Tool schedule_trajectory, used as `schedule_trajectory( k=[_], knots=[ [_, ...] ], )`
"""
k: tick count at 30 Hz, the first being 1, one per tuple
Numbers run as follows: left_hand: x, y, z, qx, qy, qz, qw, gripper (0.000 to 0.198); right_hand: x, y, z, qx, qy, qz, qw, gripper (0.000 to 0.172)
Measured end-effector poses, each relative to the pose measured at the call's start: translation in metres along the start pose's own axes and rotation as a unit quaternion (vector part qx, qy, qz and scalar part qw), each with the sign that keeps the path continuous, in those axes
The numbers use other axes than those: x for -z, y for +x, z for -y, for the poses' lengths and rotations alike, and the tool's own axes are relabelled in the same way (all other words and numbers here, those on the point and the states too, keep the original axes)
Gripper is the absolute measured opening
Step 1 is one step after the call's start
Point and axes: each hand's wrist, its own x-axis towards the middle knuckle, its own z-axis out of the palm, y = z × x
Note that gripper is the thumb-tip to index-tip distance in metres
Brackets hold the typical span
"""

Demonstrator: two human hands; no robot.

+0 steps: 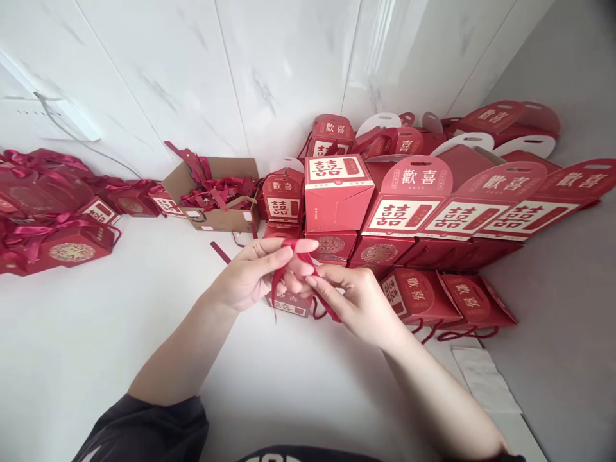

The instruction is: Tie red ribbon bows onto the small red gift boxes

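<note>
A dark red ribbon (278,280) is stretched between my two hands, above the white table. My left hand (257,269) pinches it between thumb and fingers, and one end hangs down below. With thumb and index finger, my right hand (353,298) grips another stretch of the same ribbon. Beneath and partly behind the hands is a small red gift box (293,307) with white panels and a red cord handle, mostly hidden by my fingers.
An open cardboard box (219,221) full of red ribbons stands near the wall. Red gift boxes (404,199) are stacked at the right, and ribbon-tied boxes (67,247) stand at the left. White paper (481,372) lies near the right edge. A cable (91,144) runs from a wall socket.
</note>
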Motion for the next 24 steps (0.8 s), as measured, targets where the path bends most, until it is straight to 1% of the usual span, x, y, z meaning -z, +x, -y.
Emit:
schedule_trajectory(
  k=[1,3,4,6,10,12,14,17,20,24],
  knots=[
    [-0.002,0.001,0.001,-0.026,-0.010,-0.032,0.999,0.024,0.001,0.000,0.000,-0.026,0.074,0.025,0.997,0.027],
    [-0.005,0.004,0.004,-0.069,-0.018,-0.091,0.993,0.019,0.003,0.000,-0.002,-0.071,0.197,0.069,0.975,0.028],
    [-0.007,0.006,0.005,-0.085,-0.013,-0.116,0.990,0.019,0.004,0.000,-0.003,-0.088,0.234,0.086,0.964,0.030],
    [-0.009,0.008,0.008,-0.115,0.014,-0.160,0.980,0.022,0.007,0.000,-0.005,-0.107,0.261,0.114,0.953,0.031],
    [-0.009,0.010,0.008,-0.157,0.084,-0.231,0.957,0.027,0.013,-0.003,-0.004,-0.110,0.260,0.164,0.945,0.031],
    [-0.007,0.010,0.006,-0.174,0.112,-0.257,0.944,0.029,0.014,-0.005,-0.003,-0.107,0.259,0.185,0.942,0.031],
    [-0.005,0.010,0.003,-0.207,0.130,-0.289,0.926,0.029,0.015,-0.006,0.000,-0.095,0.250,0.207,0.941,0.031],
    [0.003,0.012,-0.004,-0.274,0.145,-0.336,0.889,0.028,0.016,-0.007,0.003,-0.050,0.222,0.243,0.943,0.030],
    [0.015,0.016,-0.010,-0.330,0.160,-0.368,0.854,0.027,0.019,-0.007,0.006,0.002,0.196,0.287,0.938,0.028],
    [0.034,0.020,-0.017,-0.375,0.175,-0.395,0.820,0.026,0.021,-0.009,0.010,0.075,0.141,0.335,0.929,0.025]
  ],
)
